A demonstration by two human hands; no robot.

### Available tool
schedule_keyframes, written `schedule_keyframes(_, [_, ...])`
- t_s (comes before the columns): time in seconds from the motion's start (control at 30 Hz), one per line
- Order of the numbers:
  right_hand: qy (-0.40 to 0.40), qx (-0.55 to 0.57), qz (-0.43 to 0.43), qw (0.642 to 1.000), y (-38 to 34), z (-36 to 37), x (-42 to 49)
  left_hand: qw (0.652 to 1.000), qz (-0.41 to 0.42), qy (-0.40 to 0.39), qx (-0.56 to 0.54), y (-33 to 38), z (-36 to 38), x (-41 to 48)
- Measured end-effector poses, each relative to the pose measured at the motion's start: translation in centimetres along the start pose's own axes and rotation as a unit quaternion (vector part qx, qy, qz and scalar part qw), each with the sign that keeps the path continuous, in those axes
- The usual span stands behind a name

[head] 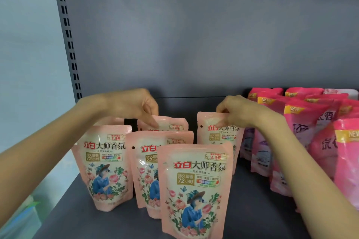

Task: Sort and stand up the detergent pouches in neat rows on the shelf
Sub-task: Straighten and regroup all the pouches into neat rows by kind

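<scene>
Several pale pink detergent pouches with a flower print stand upright on the dark grey shelf (252,209). The nearest pouch (194,190) stands in front, with one (143,170) behind it and one (106,165) at the left. My left hand (136,106) pinches the top edge of a rear pouch (171,124). My right hand (239,112) pinches the top edge of another rear pouch (217,137) at the right of the group. Both held pouches are upright.
Rows of bright pink pouches (303,141) with yellow corner labels stand packed along the right side of the shelf. A slotted metal upright (68,44) rises at the left. The grey back panel (213,35) closes the shelf behind.
</scene>
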State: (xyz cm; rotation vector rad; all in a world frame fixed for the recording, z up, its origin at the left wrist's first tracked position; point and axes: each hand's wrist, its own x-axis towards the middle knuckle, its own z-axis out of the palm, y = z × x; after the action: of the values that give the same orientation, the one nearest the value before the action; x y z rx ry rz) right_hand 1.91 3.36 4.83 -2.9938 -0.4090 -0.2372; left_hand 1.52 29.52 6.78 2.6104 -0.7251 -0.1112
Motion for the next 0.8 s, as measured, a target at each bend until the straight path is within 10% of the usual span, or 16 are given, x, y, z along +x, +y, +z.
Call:
schedule_keyframes(0.3, [0.098,0.008,0.004,0.995,-0.8,-0.1,2.0,0.979,-0.019,0.142,0.145,-1.0,-1.4,1.8])
schedule_keyframes(0.8, [0.153,0.019,-0.011,0.988,1.2,2.5,5.4,0.971,-0.031,0.138,0.192,-1.9,-0.3,2.5])
